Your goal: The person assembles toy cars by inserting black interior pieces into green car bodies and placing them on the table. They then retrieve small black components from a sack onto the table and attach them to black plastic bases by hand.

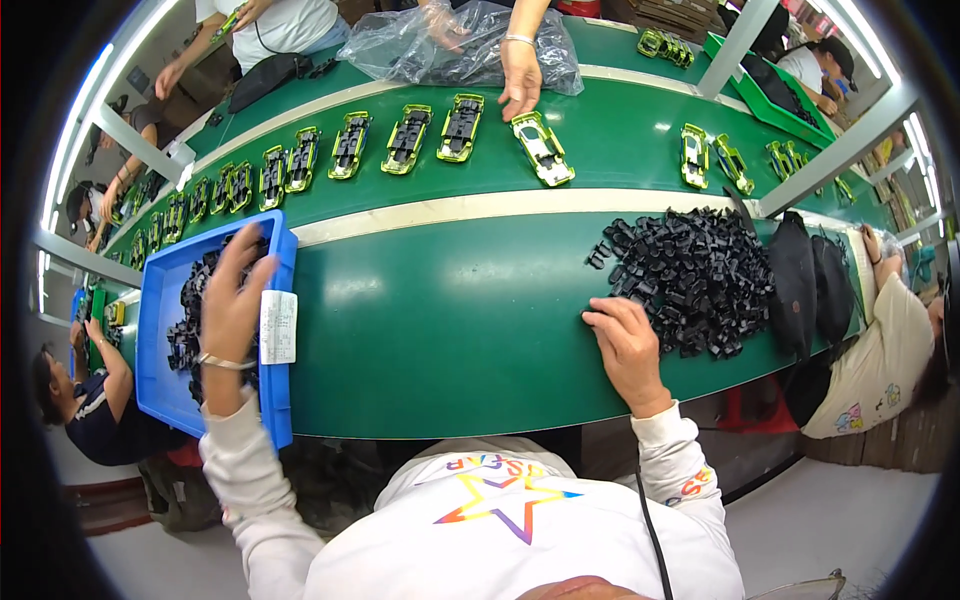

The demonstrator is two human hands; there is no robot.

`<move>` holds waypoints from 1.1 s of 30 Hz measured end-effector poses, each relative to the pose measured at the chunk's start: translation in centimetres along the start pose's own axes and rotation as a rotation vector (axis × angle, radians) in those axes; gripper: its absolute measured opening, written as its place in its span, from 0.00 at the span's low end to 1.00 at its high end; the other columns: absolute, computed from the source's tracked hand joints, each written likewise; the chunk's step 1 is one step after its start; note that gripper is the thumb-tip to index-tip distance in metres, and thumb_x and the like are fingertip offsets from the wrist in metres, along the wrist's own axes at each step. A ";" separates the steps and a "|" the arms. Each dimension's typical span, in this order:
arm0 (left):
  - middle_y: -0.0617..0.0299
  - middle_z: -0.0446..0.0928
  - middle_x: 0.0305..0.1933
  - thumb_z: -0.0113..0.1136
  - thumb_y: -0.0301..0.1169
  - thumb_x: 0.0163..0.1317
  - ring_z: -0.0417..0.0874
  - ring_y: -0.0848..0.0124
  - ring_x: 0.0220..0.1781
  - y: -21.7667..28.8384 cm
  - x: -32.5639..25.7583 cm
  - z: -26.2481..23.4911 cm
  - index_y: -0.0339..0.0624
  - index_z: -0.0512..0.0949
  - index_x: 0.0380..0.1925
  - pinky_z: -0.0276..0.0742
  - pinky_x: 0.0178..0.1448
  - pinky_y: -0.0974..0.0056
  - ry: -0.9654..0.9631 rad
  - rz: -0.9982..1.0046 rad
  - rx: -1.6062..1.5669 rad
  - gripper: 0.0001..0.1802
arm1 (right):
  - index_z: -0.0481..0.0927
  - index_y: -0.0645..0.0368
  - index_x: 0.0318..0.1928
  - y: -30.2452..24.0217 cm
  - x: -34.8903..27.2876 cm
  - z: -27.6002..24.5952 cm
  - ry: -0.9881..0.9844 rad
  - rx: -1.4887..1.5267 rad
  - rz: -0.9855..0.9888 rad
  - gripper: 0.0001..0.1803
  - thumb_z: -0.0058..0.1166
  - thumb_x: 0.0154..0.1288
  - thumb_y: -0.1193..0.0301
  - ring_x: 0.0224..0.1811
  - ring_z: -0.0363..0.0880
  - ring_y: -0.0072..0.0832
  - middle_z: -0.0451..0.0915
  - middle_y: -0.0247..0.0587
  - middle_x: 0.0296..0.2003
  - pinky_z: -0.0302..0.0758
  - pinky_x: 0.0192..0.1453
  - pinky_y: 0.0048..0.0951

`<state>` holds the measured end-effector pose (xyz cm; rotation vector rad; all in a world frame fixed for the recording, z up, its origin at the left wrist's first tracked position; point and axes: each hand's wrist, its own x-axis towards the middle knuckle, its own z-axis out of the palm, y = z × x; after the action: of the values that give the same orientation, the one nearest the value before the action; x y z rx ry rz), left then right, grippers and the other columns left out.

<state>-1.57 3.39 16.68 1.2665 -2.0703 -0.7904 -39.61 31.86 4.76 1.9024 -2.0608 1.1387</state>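
Note:
My left hand [234,300] is over the right side of a blue plastic bin [160,300], its fingers stretched out and slightly blurred, with nothing visible in them. Small black plastic parts [190,310] lie in that bin, some of them hidden under my hand. On the green work surface [440,340], my right hand [630,350] rests just left of a heap of similar black parts [690,280]. Its fingers are curled together, and whatever they may hold is hidden. A white paper label [279,327] hangs on the bin's right wall.
Beyond a pale rail [470,207], toy car bodies with yellow-green edges [408,140] lie in a row on a green belt. A co-worker's hand [521,75] touches one car [541,148]. Black bags [792,285] sit right of the heap; a metal post [840,150] slants behind them.

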 end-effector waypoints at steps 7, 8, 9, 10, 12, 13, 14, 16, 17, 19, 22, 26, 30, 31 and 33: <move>0.50 0.81 0.59 0.64 0.46 0.65 0.81 0.57 0.61 5.7 4.4 15.5 0.44 0.74 0.64 0.75 0.65 0.58 -0.408 0.216 0.110 0.31 | 0.83 0.60 0.40 -0.1 -0.2 0.5 0.013 -0.133 -0.006 0.10 0.60 0.56 0.81 0.47 0.82 0.39 0.84 0.40 0.42 0.80 0.49 0.35; 0.50 0.81 0.59 0.64 0.46 0.65 0.81 0.57 0.61 5.5 4.2 16.2 0.44 0.74 0.64 0.75 0.65 0.58 -0.415 0.225 0.100 0.31 | 0.83 0.60 0.40 -0.2 -0.2 0.5 0.013 -0.147 -0.001 0.10 0.60 0.56 0.81 0.47 0.82 0.39 0.84 0.40 0.42 0.80 0.49 0.35; 0.51 0.81 0.59 0.64 0.49 0.64 0.81 0.54 0.61 5.5 3.6 17.3 0.45 0.75 0.64 0.75 0.64 0.57 -0.446 0.221 0.088 0.32 | 0.83 0.60 0.40 -0.3 -0.2 0.3 0.020 -0.131 0.017 0.10 0.60 0.56 0.80 0.46 0.82 0.38 0.84 0.40 0.42 0.80 0.49 0.35; 0.51 0.81 0.58 0.63 0.52 0.62 0.81 0.50 0.60 5.6 3.0 18.3 0.46 0.75 0.63 0.75 0.63 0.55 -0.482 0.222 0.076 0.33 | 0.83 0.60 0.40 -0.2 -0.3 0.2 0.031 -0.117 0.040 0.09 0.60 0.57 0.80 0.45 0.82 0.38 0.84 0.40 0.42 0.80 0.48 0.35; 0.52 0.81 0.59 0.62 0.49 0.64 0.80 0.51 0.60 4.8 1.9 18.9 0.45 0.75 0.62 0.75 0.63 0.55 -0.530 0.231 0.075 0.31 | 0.84 0.60 0.42 0.0 -0.4 0.3 0.007 -0.096 0.042 0.11 0.61 0.56 0.79 0.45 0.81 0.38 0.83 0.39 0.41 0.79 0.49 0.36; 0.52 0.80 0.59 0.62 0.46 0.64 0.80 0.51 0.60 3.5 1.5 19.6 0.44 0.76 0.62 0.75 0.63 0.55 -0.482 0.280 0.073 0.29 | 0.83 0.59 0.44 -0.1 -0.3 0.2 -0.023 -0.104 0.042 0.13 0.62 0.57 0.78 0.46 0.81 0.38 0.83 0.39 0.42 0.79 0.51 0.37; 0.52 0.80 0.60 0.62 0.44 0.65 0.80 0.52 0.61 2.7 1.1 20.0 0.44 0.76 0.61 0.75 0.64 0.55 -0.431 0.327 0.073 0.27 | 0.83 0.59 0.46 -0.2 -0.1 0.0 -0.053 -0.109 0.040 0.14 0.62 0.57 0.77 0.47 0.80 0.38 0.82 0.38 0.44 0.78 0.53 0.37; 0.53 0.79 0.60 0.63 0.40 0.65 0.79 0.53 0.63 2.3 -0.2 20.6 0.43 0.77 0.60 0.74 0.65 0.56 -0.421 0.355 -0.031 0.25 | 0.82 0.58 0.50 -0.9 0.1 -0.9 -0.092 -0.132 0.068 0.18 0.63 0.58 0.76 0.49 0.80 0.38 0.81 0.38 0.47 0.77 0.55 0.39; 0.53 0.79 0.61 0.63 0.36 0.65 0.78 0.54 0.64 2.0 -1.0 20.8 0.42 0.78 0.59 0.73 0.66 0.56 -0.404 0.361 -0.124 0.23 | 0.81 0.57 0.53 -1.0 0.3 -1.8 -0.125 -0.129 0.074 0.20 0.64 0.58 0.74 0.49 0.80 0.39 0.81 0.39 0.49 0.77 0.55 0.39; 0.55 0.80 0.61 0.64 0.31 0.64 0.75 0.54 0.69 1.0 -2.4 21.0 0.41 0.80 0.56 0.70 0.70 0.56 -0.376 0.407 -0.143 0.20 | 0.82 0.57 0.52 -0.7 2.1 -4.1 -0.127 -0.107 0.097 0.19 0.64 0.58 0.75 0.50 0.80 0.41 0.81 0.41 0.48 0.78 0.55 0.39; 0.56 0.80 0.60 0.63 0.31 0.65 0.74 0.54 0.69 0.9 -3.3 20.8 0.41 0.81 0.54 0.68 0.71 0.55 -0.356 0.415 -0.154 0.18 | 0.82 0.59 0.50 2.9 7.0 -6.4 -0.073 -0.108 0.130 0.16 0.63 0.61 0.73 0.50 0.81 0.44 0.82 0.46 0.47 0.78 0.55 0.40; 0.56 0.82 0.58 0.63 0.31 0.65 0.76 0.56 0.67 2.3 -2.2 21.2 0.41 0.82 0.52 0.68 0.71 0.55 -0.358 0.329 -0.223 0.16 | 0.76 0.61 0.59 14.8 14.7 -6.7 -0.096 -0.387 0.403 0.31 0.66 0.61 0.55 0.55 0.78 0.54 0.78 0.57 0.54 0.77 0.58 0.49; 0.57 0.83 0.55 0.63 0.32 0.65 0.78 0.57 0.65 2.6 -1.6 22.3 0.44 0.83 0.52 0.70 0.68 0.56 -0.324 0.337 -0.255 0.16 | 0.74 0.65 0.58 27.4 18.5 -4.8 -0.157 -0.538 0.795 0.46 0.66 0.52 0.39 0.56 0.80 0.54 0.78 0.63 0.56 0.76 0.61 0.49; 0.57 0.83 0.55 0.63 0.33 0.65 0.78 0.58 0.65 1.8 -2.0 21.7 0.44 0.83 0.52 0.70 0.68 0.56 -0.300 0.321 -0.229 0.16 | 0.74 0.72 0.60 26.8 19.8 -2.8 -0.204 -0.454 0.812 0.49 0.67 0.53 0.39 0.57 0.79 0.55 0.80 0.66 0.54 0.76 0.62 0.43; 0.56 0.82 0.55 0.63 0.35 0.66 0.78 0.59 0.64 2.2 -1.7 22.1 0.45 0.82 0.53 0.70 0.67 0.57 -0.312 0.342 -0.256 0.17 | 0.77 0.68 0.56 32.2 18.0 -2.5 -0.212 -0.630 0.783 0.46 0.69 0.50 0.41 0.56 0.80 0.57 0.78 0.66 0.55 0.77 0.61 0.47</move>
<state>-18.37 9.83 3.55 0.6596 -2.2541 -1.1001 -73.17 16.46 2.33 0.9638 -2.9175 0.2473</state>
